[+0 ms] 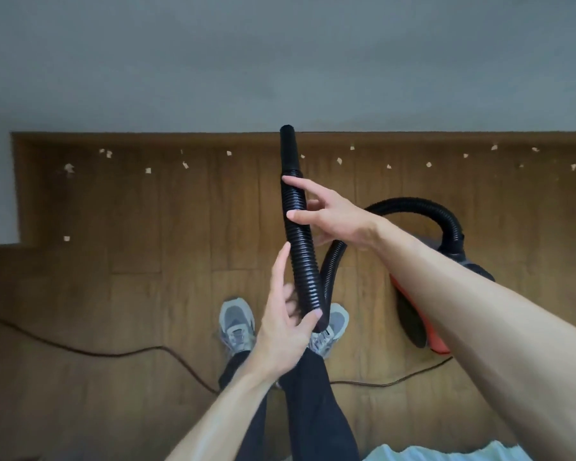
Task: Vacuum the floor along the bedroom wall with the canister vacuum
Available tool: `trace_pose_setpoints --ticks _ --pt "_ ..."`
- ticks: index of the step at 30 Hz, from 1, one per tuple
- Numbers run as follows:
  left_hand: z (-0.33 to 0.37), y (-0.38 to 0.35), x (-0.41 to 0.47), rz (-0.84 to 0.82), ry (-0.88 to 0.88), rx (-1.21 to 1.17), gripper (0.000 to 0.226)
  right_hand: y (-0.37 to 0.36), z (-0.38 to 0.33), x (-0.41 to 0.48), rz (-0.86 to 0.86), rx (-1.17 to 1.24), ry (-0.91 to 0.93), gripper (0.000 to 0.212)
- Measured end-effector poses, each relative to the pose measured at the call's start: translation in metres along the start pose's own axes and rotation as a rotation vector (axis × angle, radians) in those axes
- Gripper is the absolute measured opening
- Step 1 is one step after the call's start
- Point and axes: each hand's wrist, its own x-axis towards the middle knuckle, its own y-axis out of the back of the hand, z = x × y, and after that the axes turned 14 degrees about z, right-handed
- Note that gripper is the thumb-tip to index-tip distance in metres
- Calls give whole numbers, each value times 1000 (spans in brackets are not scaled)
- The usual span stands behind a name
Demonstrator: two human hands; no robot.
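Head view: 2 bare hands meet a black ribbed hose [296, 234] raised over the wood floor [147, 261]. The left hand [283, 324] grasps its lower bend between thumb and fingers. The right hand [335, 219] touches it higher up, fingers straight and unclenched. The orange canister vacuum [413, 321] sits on the floor to the right. Paper scraps [148, 170] line the wall [280, 61].

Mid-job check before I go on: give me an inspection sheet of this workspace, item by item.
Surface: wooden plank floor.
Job's things: black ribbed hose held up, its open end toward the wall; orange and black canister vacuum on the floor at the right.
Clutter: pale scraps scattered in a line along the wall.
Hands: left hand grips the hose at its low bend; right hand lays straight fingers across it higher up.
Cables: dark power cord trails across the floor past the legs.
Surroundings: plain grey wall; grey sneakers, dark trousers.
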Motion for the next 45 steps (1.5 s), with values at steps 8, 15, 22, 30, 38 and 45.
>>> trace_pose_setpoints --ticks 8,15,22,30,38,45 --pt "1 50 3 -132 -6 -2 86 -46 -2 18 -91 -83 -148 62" --pt "-6 61 13 -157 -15 58 75 -52 8 22 -119 13 -206 66" --pt "-12 42 19 -163 28 32 71 -37 35 24 -66 68 -220 66" --pt "-9 -3 18 -156 131 0 68 -3 64 16 -9 151 -214 74" --pt "-11 -50 21 -75 113 78 71 47 163 -51 453 301 -374 45" --pt "-19 -104 18 -38 132 134 69 103 287 -139 886 336 -690 41"
